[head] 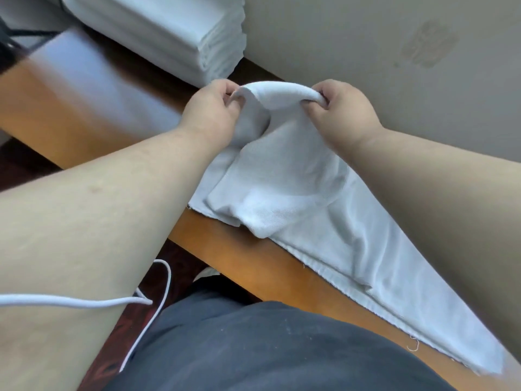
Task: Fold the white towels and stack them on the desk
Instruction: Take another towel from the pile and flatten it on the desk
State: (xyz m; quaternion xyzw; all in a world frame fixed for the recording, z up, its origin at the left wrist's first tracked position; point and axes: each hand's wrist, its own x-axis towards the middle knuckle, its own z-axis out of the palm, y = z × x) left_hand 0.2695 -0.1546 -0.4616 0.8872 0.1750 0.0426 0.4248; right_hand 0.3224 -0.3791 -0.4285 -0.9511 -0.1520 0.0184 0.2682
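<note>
The light was soft and even. A pale shine lay on the counter (pixel 93 88) at the far left. Things looked a bit blurry there, and the edges bent outward.

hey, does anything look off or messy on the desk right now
Little stands out. The left hand and right hand pinch a bunched white towel above the desk. The flat towel beneath has a frayed near edge with a loose thread. The folded stack looks tidy.
</note>
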